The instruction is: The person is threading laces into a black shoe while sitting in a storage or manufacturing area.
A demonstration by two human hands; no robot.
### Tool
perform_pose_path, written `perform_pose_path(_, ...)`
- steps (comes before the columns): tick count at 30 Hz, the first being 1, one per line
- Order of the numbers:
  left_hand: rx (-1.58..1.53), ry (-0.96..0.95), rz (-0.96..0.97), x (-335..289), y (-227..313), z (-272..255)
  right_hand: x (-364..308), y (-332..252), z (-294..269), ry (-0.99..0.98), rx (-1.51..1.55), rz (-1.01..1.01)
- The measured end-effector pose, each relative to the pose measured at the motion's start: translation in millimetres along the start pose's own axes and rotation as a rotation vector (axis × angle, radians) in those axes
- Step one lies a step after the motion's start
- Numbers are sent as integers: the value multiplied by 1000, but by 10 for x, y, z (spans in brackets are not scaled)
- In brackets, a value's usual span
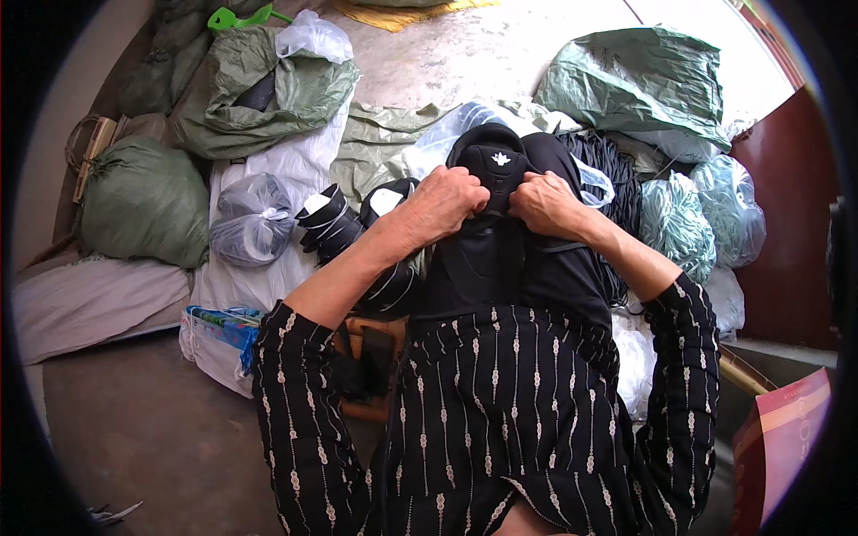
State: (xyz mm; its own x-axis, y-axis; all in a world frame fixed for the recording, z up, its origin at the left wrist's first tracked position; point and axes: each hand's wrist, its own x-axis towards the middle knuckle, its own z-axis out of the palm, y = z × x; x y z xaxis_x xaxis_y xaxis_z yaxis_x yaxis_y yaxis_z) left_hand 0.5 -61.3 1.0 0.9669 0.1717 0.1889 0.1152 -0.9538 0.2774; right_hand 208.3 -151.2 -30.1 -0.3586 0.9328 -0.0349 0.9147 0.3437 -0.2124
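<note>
A black shoe (494, 159) with a small white emblem on its tongue lies on my lap, its toe end hard to make out against my black trousers. My left hand (453, 202) is closed at the left side of the shoe's opening, the fingers curled in. Opposite it, my right hand (549, 205) is closed at the right side, knuckles up. Both appear to grip the shoe; whether a thin black lace is also between the fingers cannot be seen. Left of my forearm are stacked black shoe parts (327, 220) with white insides.
Bundles of black laces (611, 183) and pale green laces (677, 223) lie to my right. A tied plastic bag (253, 220), a full green sack (143, 204) and an open green sack (259, 98) stand left. A dark red panel (786, 223) edges the right.
</note>
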Motion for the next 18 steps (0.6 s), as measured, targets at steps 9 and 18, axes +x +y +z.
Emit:
perform_pose_path(9,103,269,-96,-46,190,232,-153,208,-420,366,706,312)
perform_pose_path(18,342,292,102,-52,323,276,-1967,2295,-1048,1094,1543,303)
